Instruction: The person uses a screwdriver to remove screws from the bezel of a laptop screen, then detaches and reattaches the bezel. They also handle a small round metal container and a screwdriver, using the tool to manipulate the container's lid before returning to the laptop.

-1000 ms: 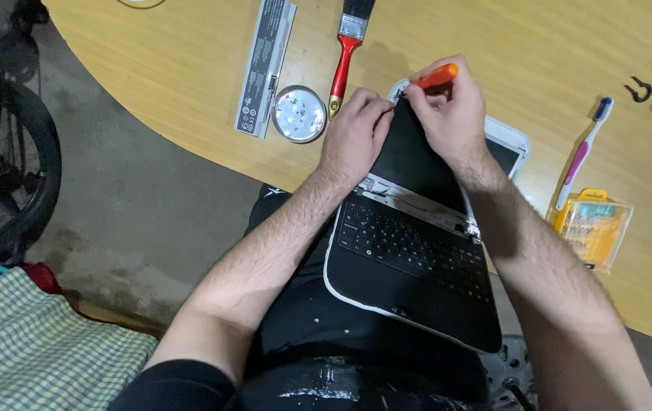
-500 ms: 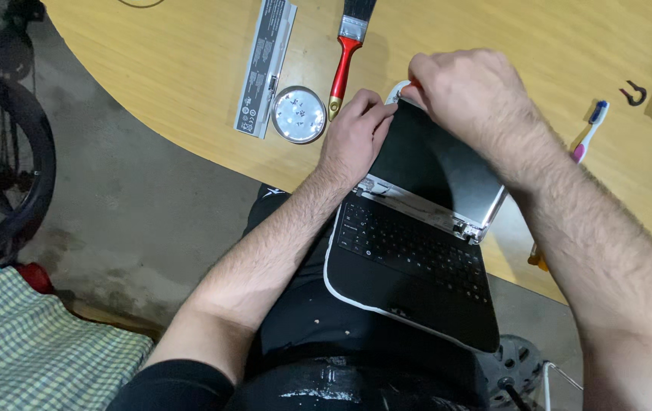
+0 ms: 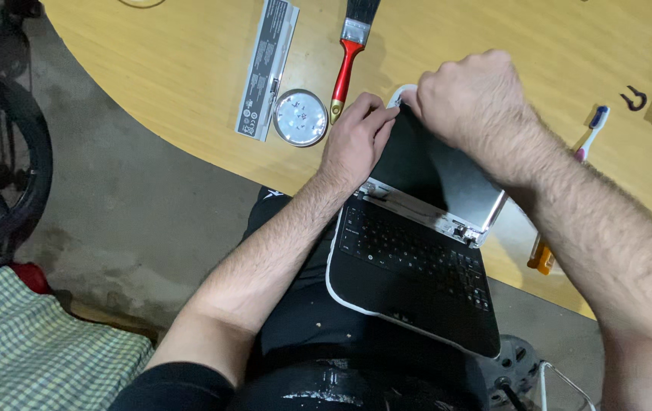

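Note:
A small black laptop [image 3: 410, 262] rests on my lap, its open screen [image 3: 436, 179] leaning back against the table edge. My left hand [image 3: 353, 137] pinches the screen's upper left corner by the white bezel. My right hand [image 3: 467, 95] is curled into a fist over the screen's top edge, knuckles up. The orange-handled tool it held a second ago is hidden inside the fist.
On the wooden table [image 3: 189, 68] lie a grey battery pack [image 3: 267, 68], a round metal lid [image 3: 300, 118], a red-handled paintbrush [image 3: 349, 61], a toothbrush [image 3: 591, 129], a black hook [image 3: 634, 97] and an orange item [image 3: 540, 255]. A wheel [image 3: 6, 152] and checked cloth [image 3: 29, 350] lie left.
My right hand has rolled forward over the screen's top edge, covering the orange tool that showed above my fingers. The forearm now hides the yellow case. The left hand stayed put.

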